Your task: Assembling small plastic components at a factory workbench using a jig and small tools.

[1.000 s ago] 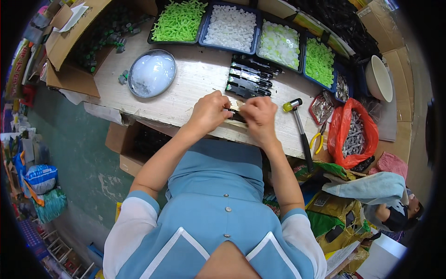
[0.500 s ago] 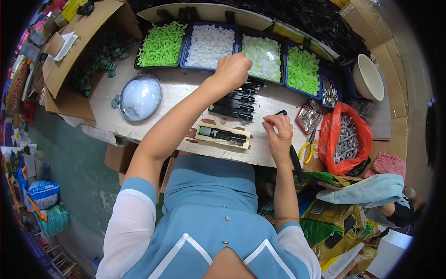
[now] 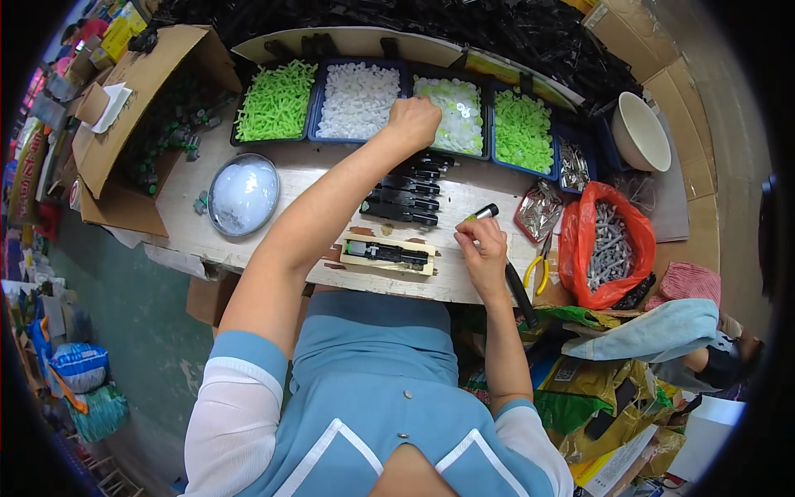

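Note:
My left hand (image 3: 414, 123) reaches over the near edge of a tray of small pale round discs (image 3: 451, 109). Its fingers are curled together, and what they hold, if anything, is hidden. Closer to me on the right, my right hand (image 3: 484, 255) has thumb and fingertips pinched together; nothing between them can be made out. Beneath and beside it is a hammer-like tool with a black handle (image 3: 522, 296). A cream holder (image 3: 341, 258) lies near the front edge, with a black elongated assembly (image 3: 389, 253) in it. Several black parts (image 3: 402, 205) lie in a row behind the holder.
Beyond are trays of green strips (image 3: 273, 103), white pieces (image 3: 360, 95) and green pieces (image 3: 523, 128). A round dish (image 3: 243, 195) stands left. On the right are yellow-handled pliers (image 3: 538, 273), a red bag (image 3: 571, 257) of grey parts and a white bowl (image 3: 642, 132).
My left hand remains at the disc tray, its fingers now lower and more tucked in. My right hand stays pinched near the tool. The whole view has shifted slightly.

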